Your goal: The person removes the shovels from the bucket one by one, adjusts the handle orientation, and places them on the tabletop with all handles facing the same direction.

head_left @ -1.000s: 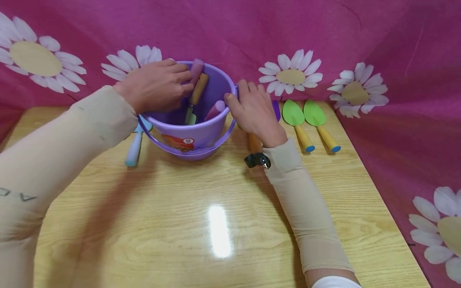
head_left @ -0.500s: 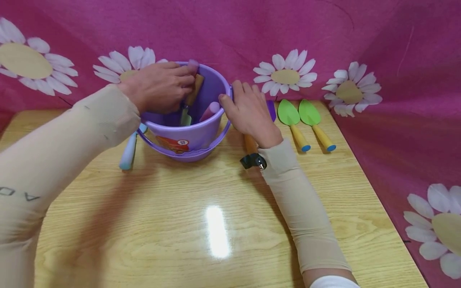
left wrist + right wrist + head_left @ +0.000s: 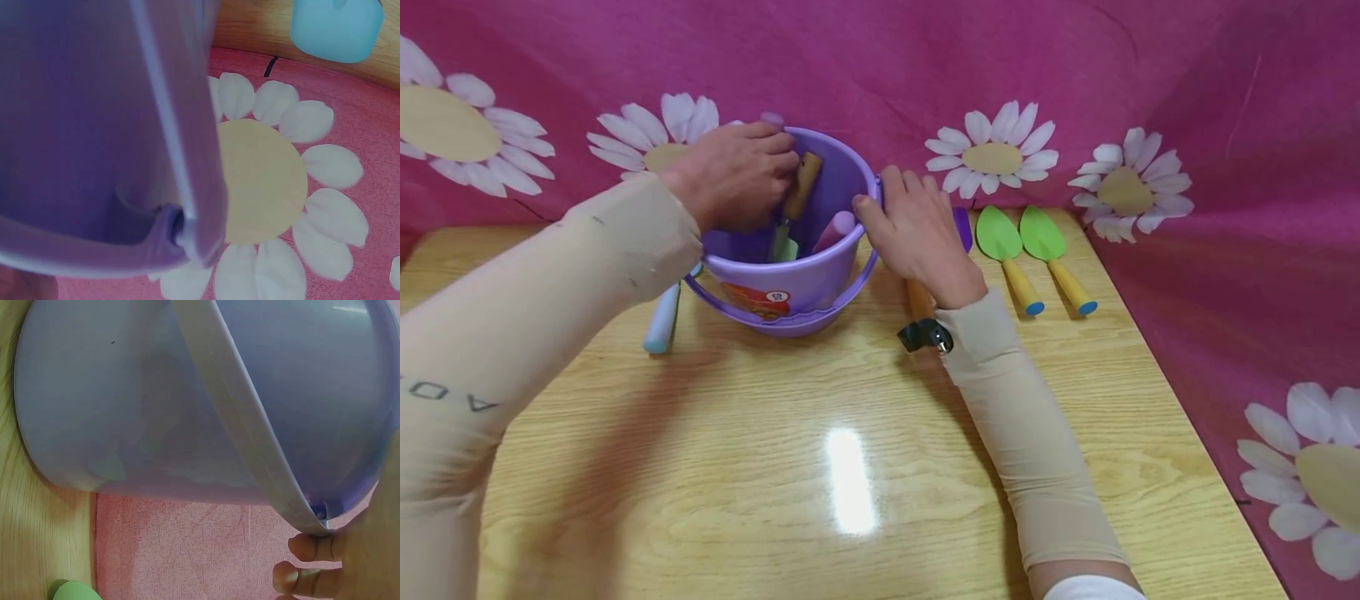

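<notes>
A purple bucket (image 3: 790,292) stands at the table's back. My right hand (image 3: 925,233) grips its right rim, thumb over the edge; in the right wrist view, fingertips (image 3: 306,547) show beside the handle joint. My left hand (image 3: 733,177) reaches over the left rim with curled fingers. A pink handle (image 3: 772,121) sticks up just behind its knuckles and appears to be in its grasp; the rest of that tool is hidden. Inside the bucket lean a wooden-handled trowel (image 3: 801,187) and another pink handle (image 3: 835,229).
Two green trowels with yellow handles (image 3: 1021,287) lie right of the bucket. An orange-handled tool (image 3: 919,300) with a purple blade (image 3: 962,229) lies partly under my right hand. A pale blue tool (image 3: 662,321) lies to the left. A flowered pink cloth (image 3: 865,58) hangs behind.
The pink handle by my left hand has swung left and now sits behind the knuckles. My right hand keeps its hold on the rim. The view has shifted slightly.
</notes>
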`<action>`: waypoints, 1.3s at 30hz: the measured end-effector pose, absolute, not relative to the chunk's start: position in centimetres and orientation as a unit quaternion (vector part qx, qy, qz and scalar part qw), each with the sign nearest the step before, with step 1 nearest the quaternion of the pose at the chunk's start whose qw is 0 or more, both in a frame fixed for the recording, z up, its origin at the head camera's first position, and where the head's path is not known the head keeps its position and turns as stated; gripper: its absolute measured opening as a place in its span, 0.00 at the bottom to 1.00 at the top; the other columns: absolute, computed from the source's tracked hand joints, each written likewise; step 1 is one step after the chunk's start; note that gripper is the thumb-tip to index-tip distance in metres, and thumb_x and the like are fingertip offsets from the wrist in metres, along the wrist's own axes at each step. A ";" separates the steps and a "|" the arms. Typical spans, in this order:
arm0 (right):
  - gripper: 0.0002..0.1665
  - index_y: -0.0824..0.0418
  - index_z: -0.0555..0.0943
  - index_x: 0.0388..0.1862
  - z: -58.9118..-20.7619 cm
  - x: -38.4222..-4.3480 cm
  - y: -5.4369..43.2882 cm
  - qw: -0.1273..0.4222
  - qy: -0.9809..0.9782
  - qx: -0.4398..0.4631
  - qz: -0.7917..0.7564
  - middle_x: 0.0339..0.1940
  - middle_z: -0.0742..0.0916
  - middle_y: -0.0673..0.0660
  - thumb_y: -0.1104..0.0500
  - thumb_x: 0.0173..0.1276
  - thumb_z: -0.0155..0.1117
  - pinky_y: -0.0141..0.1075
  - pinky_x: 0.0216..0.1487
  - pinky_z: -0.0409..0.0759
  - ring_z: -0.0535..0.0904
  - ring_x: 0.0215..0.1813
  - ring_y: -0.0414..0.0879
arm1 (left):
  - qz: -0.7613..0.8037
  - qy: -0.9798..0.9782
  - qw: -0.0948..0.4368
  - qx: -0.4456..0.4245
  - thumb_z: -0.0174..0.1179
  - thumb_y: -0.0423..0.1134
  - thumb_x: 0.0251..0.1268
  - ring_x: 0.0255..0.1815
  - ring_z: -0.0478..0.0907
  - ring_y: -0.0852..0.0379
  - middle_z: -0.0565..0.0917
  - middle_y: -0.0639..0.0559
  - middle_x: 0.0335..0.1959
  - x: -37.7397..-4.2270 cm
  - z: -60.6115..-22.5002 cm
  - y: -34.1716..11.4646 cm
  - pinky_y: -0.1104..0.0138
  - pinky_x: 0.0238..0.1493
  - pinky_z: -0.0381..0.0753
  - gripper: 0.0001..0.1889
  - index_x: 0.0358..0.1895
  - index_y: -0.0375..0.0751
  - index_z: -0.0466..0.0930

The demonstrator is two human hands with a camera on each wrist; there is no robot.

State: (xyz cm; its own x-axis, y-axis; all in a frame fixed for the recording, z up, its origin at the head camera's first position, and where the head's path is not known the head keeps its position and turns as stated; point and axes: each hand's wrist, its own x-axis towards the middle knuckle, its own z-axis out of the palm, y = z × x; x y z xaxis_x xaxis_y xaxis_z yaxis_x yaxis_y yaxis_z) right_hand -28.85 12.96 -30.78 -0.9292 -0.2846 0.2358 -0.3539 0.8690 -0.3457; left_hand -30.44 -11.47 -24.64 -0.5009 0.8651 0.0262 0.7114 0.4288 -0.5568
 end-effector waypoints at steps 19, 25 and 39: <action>0.29 0.60 0.72 0.57 -30.6 -28.6 12.7 0.097 -0.961 0.170 0.197 0.49 0.80 0.61 0.38 0.77 0.41 0.51 0.57 0.67 0.70 0.54 0.58 | 0.290 -0.859 0.115 -0.406 0.55 0.29 0.65 0.50 0.76 0.39 0.85 0.36 0.43 -30.1 -24.7 -13.6 0.50 0.60 0.74 0.10 0.35 0.33 0.88; 0.30 0.60 0.72 0.59 -30.6 -28.6 12.7 0.095 -0.961 0.170 0.195 0.50 0.80 0.62 0.38 0.77 0.40 0.51 0.58 0.67 0.71 0.55 0.59 | 0.302 -0.859 0.124 -0.395 0.55 0.29 0.65 0.47 0.76 0.42 0.86 0.41 0.40 -29.6 -24.9 -14.0 0.52 0.55 0.73 0.11 0.32 0.39 0.88; 0.32 0.61 0.72 0.60 -30.7 -28.8 12.9 0.093 -0.962 0.168 0.197 0.51 0.80 0.63 0.37 0.77 0.39 0.52 0.57 0.68 0.70 0.55 0.59 | 0.306 -0.869 0.114 -0.372 0.56 0.31 0.64 0.44 0.76 0.46 0.87 0.44 0.36 -29.1 -24.8 -13.5 0.52 0.48 0.73 0.12 0.27 0.45 0.87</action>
